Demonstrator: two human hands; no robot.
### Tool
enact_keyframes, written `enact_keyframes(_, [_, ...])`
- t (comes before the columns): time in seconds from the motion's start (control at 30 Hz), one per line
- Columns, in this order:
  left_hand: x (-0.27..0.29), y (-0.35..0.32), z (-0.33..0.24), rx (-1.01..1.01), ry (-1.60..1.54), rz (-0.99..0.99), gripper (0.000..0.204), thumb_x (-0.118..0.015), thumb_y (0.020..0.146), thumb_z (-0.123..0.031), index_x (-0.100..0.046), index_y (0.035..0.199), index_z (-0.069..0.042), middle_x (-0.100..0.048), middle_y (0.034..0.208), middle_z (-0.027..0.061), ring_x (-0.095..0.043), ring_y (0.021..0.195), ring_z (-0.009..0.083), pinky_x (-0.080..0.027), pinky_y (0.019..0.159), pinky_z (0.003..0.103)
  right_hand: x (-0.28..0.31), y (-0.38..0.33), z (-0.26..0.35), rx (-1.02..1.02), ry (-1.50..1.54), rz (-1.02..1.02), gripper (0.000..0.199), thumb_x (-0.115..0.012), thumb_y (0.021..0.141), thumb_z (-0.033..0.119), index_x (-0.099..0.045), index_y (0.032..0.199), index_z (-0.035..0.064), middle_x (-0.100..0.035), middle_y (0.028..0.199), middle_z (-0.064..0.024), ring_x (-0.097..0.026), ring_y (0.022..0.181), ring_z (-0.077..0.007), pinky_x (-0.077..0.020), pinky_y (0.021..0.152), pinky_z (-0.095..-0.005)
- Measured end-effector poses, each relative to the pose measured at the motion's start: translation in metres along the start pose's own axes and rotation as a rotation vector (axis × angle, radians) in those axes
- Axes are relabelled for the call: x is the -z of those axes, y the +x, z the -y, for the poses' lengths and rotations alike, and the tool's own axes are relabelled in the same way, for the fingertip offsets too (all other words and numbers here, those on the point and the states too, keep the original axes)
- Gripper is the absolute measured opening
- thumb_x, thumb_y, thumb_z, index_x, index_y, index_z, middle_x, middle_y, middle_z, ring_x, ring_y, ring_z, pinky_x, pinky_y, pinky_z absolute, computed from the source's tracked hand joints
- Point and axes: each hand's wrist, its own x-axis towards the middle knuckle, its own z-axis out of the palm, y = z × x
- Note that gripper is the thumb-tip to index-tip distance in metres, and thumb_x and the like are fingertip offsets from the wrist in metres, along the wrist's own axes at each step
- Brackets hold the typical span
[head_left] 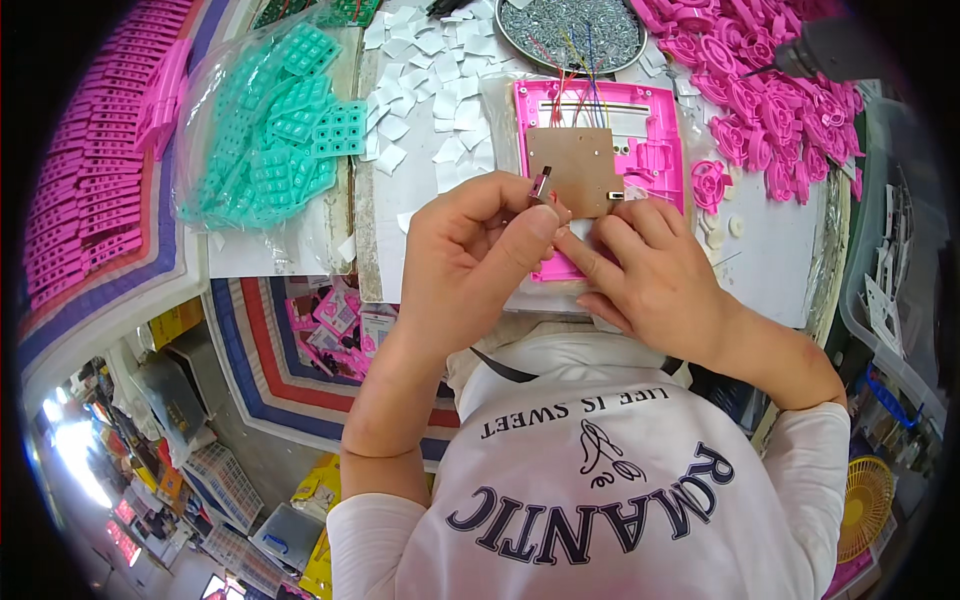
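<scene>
My left hand (475, 260) is closed, pinching a small metal slide switch (541, 187) with a black lever between thumb and fingers. A bit of red shows by those fingertips, perhaps a wire. My right hand (655, 270) lies over the near edge of a brown circuit board (572, 165), thumb and fingers apart. Its index finger reaches to my left fingertips; the curled fingers touch the board near a second small switch (616, 196). Beneath the board is a pink plastic housing (655, 110). Red, yellow and blue wires (576, 88) rise from the board's far edge.
Behind the housing stands a round tray of screws (570, 35). White paper squares (450, 90) and bagged turquoise keypads (290, 140) lie to the left. At right are piled pink parts (770, 120), an electric screwdriver (825, 50) and a clear bin (890, 260). Pink pieces (95, 170) fill the far left.
</scene>
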Motion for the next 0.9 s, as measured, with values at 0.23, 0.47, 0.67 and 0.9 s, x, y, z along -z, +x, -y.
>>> enact_keyframes(0.23, [-0.001,-0.009,0.003,-0.052,0.133,0.046,0.018,-0.058,0.101,-0.005,-0.069,0.111,0.005,-0.070,0.107,0.0090,-0.063,0.084,0.0103,-0.052,0.074,0.025,0.010,-0.003,-0.009,0.075,0.136,0.020,0.053,-0.082,0.070,0.020,-0.068,0.118,0.0004,-0.061,0.110,-0.0100,-0.056,0.113,-0.0314,-0.0476,0.097,-0.0439])
enact_keyframes(0.47, [-0.001,-0.013,0.007,-0.041,0.209,0.061,0.017,-0.057,0.099,0.000,-0.068,0.111,0.006,-0.069,0.109,0.0114,-0.064,0.082,0.0108,-0.052,0.071,0.024,0.038,-0.042,-0.019,-0.076,-0.037,-0.049,0.042,-0.081,0.067,0.017,-0.071,0.105,0.0058,-0.062,0.127,-0.0122,-0.054,0.125,-0.0362,-0.0493,0.099,-0.0507])
enact_keyframes(0.67, [0.006,-0.012,0.005,-0.046,0.199,-0.059,0.014,-0.065,0.098,-0.003,-0.070,0.109,0.004,-0.067,0.108,0.0064,-0.063,0.082,0.0081,-0.052,0.070,0.022,0.017,-0.019,-0.010,-0.007,0.162,-0.180,0.039,-0.082,0.071,0.023,-0.071,0.105,0.0086,-0.062,0.120,-0.0085,-0.055,0.117,-0.0332,-0.0480,0.099,-0.0489])
enact_keyframes(0.9, [0.003,-0.015,0.005,-0.018,0.125,-0.052,0.015,-0.063,0.099,-0.003,-0.069,0.111,0.005,-0.066,0.110,0.0079,-0.062,0.084,0.0081,-0.051,0.070,0.022,0.011,-0.003,-0.021,0.114,0.145,-0.026,0.040,-0.082,0.075,0.023,-0.072,0.112,0.0104,-0.061,0.115,-0.0050,-0.053,0.113,-0.0309,-0.0442,0.101,-0.0448])
